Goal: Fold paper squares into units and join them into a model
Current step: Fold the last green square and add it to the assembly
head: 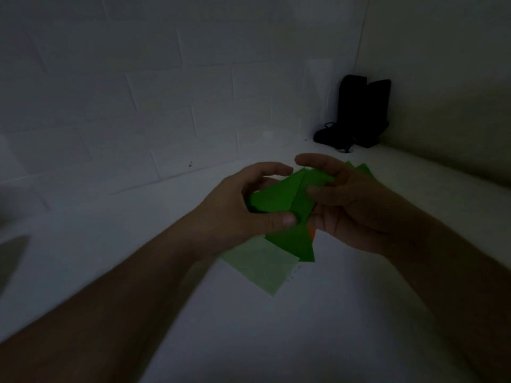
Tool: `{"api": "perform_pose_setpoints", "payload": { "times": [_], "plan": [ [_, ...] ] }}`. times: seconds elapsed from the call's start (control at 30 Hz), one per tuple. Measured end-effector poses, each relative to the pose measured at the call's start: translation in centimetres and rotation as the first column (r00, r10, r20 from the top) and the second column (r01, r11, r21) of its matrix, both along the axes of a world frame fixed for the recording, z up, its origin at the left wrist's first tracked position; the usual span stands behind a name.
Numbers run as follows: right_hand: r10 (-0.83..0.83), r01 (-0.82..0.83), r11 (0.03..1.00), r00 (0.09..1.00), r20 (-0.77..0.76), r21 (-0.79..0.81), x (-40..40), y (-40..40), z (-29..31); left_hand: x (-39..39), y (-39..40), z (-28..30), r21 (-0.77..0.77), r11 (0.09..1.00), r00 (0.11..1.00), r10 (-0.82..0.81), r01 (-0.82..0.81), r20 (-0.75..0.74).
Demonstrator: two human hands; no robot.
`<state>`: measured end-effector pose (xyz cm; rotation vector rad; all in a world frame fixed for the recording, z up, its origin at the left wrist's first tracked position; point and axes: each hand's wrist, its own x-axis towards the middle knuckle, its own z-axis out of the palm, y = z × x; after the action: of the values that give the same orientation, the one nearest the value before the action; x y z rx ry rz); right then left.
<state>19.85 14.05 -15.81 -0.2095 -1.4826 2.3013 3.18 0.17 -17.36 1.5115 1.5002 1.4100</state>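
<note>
Two hands hold a folded green paper piece (279, 200) up over a white table (276, 327).

The left hand (237, 211) curls round the piece's left side, thumb pressed on its lower edge, and the right hand (351, 205) pinches its right side with bent fingers. The room is dim, so the folds are hard to make out, and the hands hide part of the paper. A tiny orange bit (312, 233) peeks out below. A pale green square (262, 268) lies flat under the hands. More green paper (362, 169) shows behind the right hand. A white tiled wall (138, 106) stands behind, with a dark thing (359, 114) in the corner.
</note>
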Motion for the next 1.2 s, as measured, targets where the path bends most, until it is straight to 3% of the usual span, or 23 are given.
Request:
{"api": "perform_pose_setpoints", "payload": {
  "times": [0.3, 0.57, 0.67, 0.8, 0.9, 1.0, 1.1, 1.2],
  "plan": [
    [-0.058, 0.055, 0.998, 0.994, 0.09, 0.043, -0.2, 0.3, -0.4, -0.2, 0.1, 0.0, 0.054, 0.991, 0.99, 0.122, -0.125, 0.066],
    [-0.001, -0.089, 0.953, 0.955, 0.297, 0.29, -0.4, -0.6, -1.0, 0.2, 0.0, 0.0, 0.091, 0.957, 0.938, 0.29, -0.277, -0.192],
    [-0.078, -0.026, 0.94, 0.954, 0.289, 0.34, -0.4, -0.4, -1.0, 0.4, 0.1, -0.1, 0.087, 0.949, 0.907, 0.316, -0.304, -0.279],
    [-0.13, 0.016, 0.931, 0.948, 0.29, 0.363, -0.4, -0.4, -0.9, 0.2, 0.1, -0.3, 0.096, 0.951, 0.911, 0.308, -0.293, -0.276],
    [-0.222, 0.086, 0.888, 0.94, 0.258, 0.452, -0.6, -0.6, -0.9, 0.2, 0.2, -0.3, 0.099, 0.946, 0.931, 0.321, -0.307, -0.175],
    [-0.287, 0.114, 0.837, 0.924, 0.252, 0.536, -0.7, -0.7, -1.0, 0.3, 0.5, 0.2, 0.094, 0.939, 0.94, 0.32, -0.331, 0.115],
    [-0.328, 0.154, 0.812, 0.918, 0.222, 0.562, -0.7, -0.8, -0.9, 0.6, 0.7, 0.7, -0.005, 0.962, 0.87, 0.249, -0.273, 0.426],
    [-0.396, 0.236, 0.781, 0.903, 0.166, 0.578, -0.7, -0.8, -0.9, 1.1, 0.6, 0.8, -0.095, 0.976, 0.823, 0.216, -0.195, 0.525]
  ]
}}
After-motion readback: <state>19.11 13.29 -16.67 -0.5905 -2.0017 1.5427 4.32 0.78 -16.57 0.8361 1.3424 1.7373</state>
